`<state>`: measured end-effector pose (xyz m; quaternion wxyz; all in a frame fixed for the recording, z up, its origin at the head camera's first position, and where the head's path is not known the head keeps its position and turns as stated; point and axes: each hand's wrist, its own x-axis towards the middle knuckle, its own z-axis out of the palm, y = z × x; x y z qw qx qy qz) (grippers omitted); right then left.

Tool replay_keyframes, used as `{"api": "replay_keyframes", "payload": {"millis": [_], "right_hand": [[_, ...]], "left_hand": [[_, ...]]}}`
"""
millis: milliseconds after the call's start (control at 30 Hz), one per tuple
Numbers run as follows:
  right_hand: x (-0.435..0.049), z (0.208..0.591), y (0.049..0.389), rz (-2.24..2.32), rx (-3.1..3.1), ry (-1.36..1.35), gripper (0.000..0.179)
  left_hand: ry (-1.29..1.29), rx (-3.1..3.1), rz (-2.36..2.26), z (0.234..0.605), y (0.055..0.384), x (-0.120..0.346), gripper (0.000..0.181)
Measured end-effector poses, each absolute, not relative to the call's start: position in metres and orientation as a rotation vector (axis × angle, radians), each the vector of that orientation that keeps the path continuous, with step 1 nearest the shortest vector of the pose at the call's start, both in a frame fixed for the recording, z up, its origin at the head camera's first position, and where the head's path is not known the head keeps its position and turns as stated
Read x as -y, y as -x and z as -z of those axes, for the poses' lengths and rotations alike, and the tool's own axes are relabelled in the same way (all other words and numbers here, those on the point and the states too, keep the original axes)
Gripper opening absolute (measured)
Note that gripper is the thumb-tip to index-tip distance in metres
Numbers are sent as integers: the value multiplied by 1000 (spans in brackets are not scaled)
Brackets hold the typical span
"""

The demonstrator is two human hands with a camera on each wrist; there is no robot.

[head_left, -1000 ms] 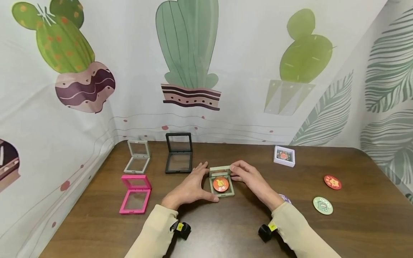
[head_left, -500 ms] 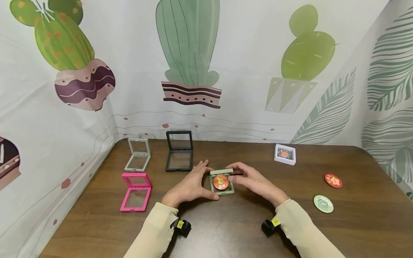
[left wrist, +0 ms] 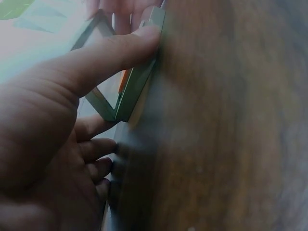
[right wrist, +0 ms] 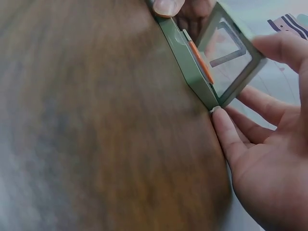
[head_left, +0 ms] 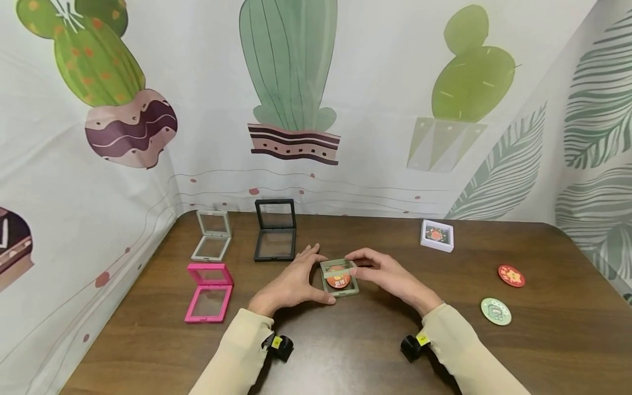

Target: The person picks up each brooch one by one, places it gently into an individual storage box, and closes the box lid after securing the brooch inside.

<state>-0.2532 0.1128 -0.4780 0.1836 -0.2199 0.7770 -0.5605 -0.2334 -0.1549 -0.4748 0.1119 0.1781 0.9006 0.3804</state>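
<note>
At nine o'clock of the green case (head_left: 348, 293), the left hand (head_left: 291, 282) keeps a pinching grip on it, thumb on the near corner. At three, the right hand (head_left: 390, 277) grips its lid (right wrist: 239, 34), which tilts above an orange badge (head_left: 338, 282) inside. The case sits mid-tabletop (head_left: 340, 343). Farther out: black frame (head_left: 275, 244) at ten, pink frame (head_left: 207, 319) at nine, white case (head_left: 436, 247) at two, red badge (head_left: 511, 276) at three.
</note>
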Motion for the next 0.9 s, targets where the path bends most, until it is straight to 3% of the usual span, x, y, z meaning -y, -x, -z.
{"api": "replay_keyframes", "payload": {"millis": [900], "right_hand": [[-112, 483, 257, 1477, -2222, 821, 68]], "left_hand": [[-528, -2633, -1144, 474, 232, 156, 84]]}}
